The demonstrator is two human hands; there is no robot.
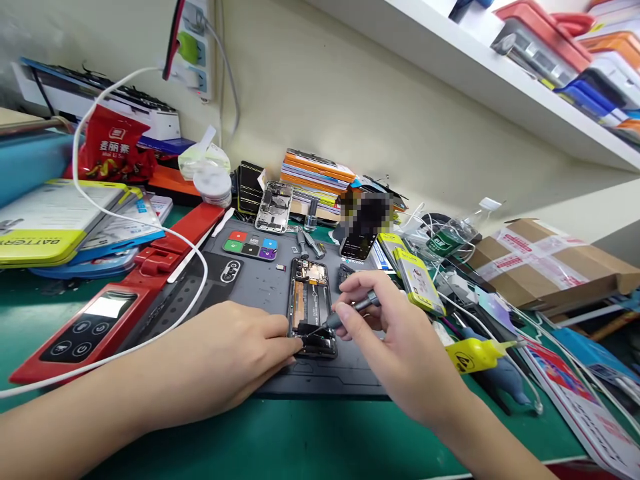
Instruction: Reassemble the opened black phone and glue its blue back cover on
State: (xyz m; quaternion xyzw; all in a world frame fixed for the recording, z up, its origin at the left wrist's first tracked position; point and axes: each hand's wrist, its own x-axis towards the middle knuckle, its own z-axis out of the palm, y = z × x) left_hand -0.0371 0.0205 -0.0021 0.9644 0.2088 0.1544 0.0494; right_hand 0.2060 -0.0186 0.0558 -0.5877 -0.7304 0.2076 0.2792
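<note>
An opened phone (324, 300) lies on the grey work mat (320, 383), its inner parts and battery exposed. My right hand (385, 327) grips a grey screwdriver (354, 309) between thumb and fingers, with its thin tip slanting down to the lower part of the phone. At the phone's lower left edge is my left hand (250, 353), its fingers pressed together; what they pinch, if anything, is hidden. A black piece (307, 329) lies over the phone's lower section, beside my left fingertips.
A red device (95, 327) and a dark phone back (200, 287) lie left, crossed by a white cable (204, 267). Behind are a screw tray (250, 245), another opened phone (275, 207) and an upright phone (357, 244). A yellow bottle (473, 355) is right.
</note>
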